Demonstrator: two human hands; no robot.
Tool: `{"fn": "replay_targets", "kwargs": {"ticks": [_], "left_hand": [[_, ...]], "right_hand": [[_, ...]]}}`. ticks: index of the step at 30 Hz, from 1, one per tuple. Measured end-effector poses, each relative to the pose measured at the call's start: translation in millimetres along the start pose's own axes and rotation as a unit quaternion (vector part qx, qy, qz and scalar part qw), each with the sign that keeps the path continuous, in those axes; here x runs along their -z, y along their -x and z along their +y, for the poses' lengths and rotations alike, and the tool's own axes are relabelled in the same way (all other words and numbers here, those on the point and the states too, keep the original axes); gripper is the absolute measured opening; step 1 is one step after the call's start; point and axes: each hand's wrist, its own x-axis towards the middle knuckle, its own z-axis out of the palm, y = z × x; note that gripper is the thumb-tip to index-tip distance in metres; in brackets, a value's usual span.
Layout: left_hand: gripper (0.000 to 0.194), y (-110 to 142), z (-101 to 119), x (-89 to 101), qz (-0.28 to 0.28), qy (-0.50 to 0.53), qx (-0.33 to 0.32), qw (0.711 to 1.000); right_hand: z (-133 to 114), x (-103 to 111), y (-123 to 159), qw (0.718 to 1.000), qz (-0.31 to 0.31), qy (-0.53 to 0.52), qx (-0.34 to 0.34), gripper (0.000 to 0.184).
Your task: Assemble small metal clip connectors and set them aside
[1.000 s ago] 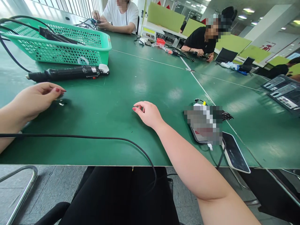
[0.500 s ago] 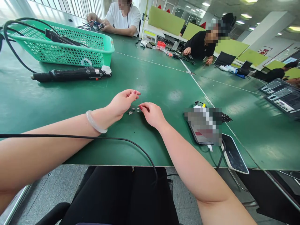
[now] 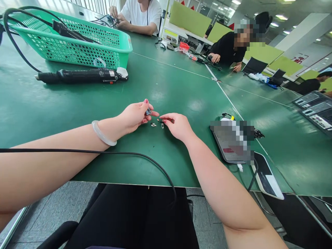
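Observation:
My left hand [image 3: 133, 114], with a pale bangle [image 3: 103, 133] on its wrist, is closed on a small dark-and-silver part [image 3: 148, 111] pinched by thumb and fingers. Close on its right, my right hand [image 3: 178, 126] is low over the table, its thumb and fingertips drawn together. Whether anything sits between them is too small to tell. A tiny silver rectangular frame [image 3: 162, 126] lies just below these fingertips. Several other tiny metal pieces [image 3: 153, 124] lie between the two hands on the green tabletop.
A black electric screwdriver [image 3: 80, 75] lies before a green perforated basket [image 3: 77, 52]. One black cable [image 3: 124, 153] crosses over my left forearm. Right of me are a partly blurred dark device [image 3: 225, 152] and a white-edged phone [image 3: 267, 176]. People [image 3: 141, 17] sit across the table.
My left hand has turned so the small part shows in its grip. My right hand has moved slightly right. The whole view has shifted a little.

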Motion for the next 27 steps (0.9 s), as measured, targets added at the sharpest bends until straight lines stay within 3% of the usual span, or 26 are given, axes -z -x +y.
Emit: {"fn": "replay_targets", "kwargs": {"ticks": [6,12,16,21,27], "left_hand": [[0.033,-1.1,1.7,4.2,0.009,0.0,-0.002,1.0],[0.035,-2.4,4.0,3.4,0.012,0.005,-0.006,1.0],[0.035,-2.3,4.3,2.1,0.034,0.025,0.01,0.999],[0.026,-0.6,4.4,1.5,0.001,0.056,0.026,0.998],[0.024,1.3,3.5,1.4,-0.017,0.038,0.014,0.999]], "right_hand": [[-4.3,-2.4,2.9,0.998,0.022,0.039,0.037,0.021],[-14.0,-10.5,6.5,0.987,-0.001,0.082,0.135,0.022],[-21.8,-19.3,5.4,0.979,-0.023,0.13,0.155,0.021],[-18.3,-18.8,3.6,0.982,-0.013,0.129,0.134,0.018],[-9.2,-5.0,4.8,0.997,0.072,-0.026,0.032,0.015]]}}
